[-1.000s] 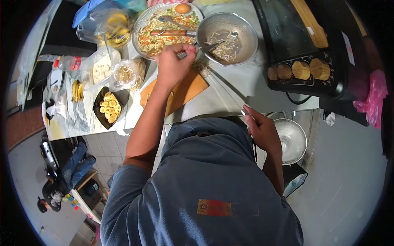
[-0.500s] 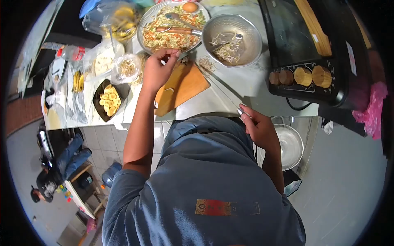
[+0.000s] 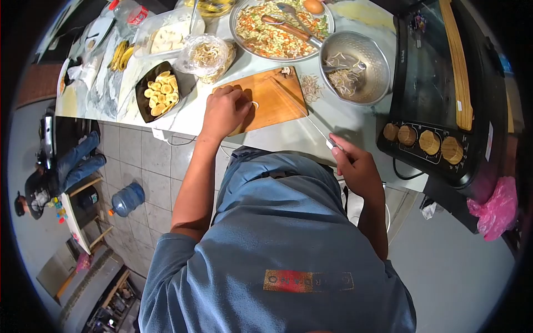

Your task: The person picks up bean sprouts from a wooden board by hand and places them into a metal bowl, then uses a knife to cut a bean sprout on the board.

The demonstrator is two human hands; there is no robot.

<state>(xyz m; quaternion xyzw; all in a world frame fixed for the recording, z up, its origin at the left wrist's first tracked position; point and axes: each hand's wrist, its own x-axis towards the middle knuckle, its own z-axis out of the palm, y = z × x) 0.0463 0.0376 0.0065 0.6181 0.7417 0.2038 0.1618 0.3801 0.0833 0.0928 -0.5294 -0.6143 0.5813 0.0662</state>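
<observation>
My left hand (image 3: pixel 225 112) rests on the left part of the wooden cutting board (image 3: pixel 272 114), fingers curled and closed. What lies under its fingers is hidden. Beside the fingertips is a small pale curved piece (image 3: pixel 255 105). My right hand (image 3: pixel 358 166) is wrapped round the handle of a knife (image 3: pixel 317 130), whose long thin blade points up and left across the board. A small dark-and-white scrap (image 3: pixel 286 71) lies at the board's far edge. Bean sprouts (image 3: pixel 312 89) are scattered just right of the board.
Behind the board are a plate of chopped vegetables (image 3: pixel 266 51) with an egg (image 3: pixel 313 6), and a metal bowl (image 3: pixel 387 83) of sprouts. To the left stand a bagged heap of sprouts (image 3: pixel 208 54) and a dark bowl (image 3: pixel 143 105) of yellow slices. A black oven (image 3: pixel 438 83) is right. A person (image 3: pixel 44 186) sits far left.
My left hand has come down from near the plate's edge onto the cutting board. The knife stays in my right hand, its blade now over the board. The camera view has shifted.
</observation>
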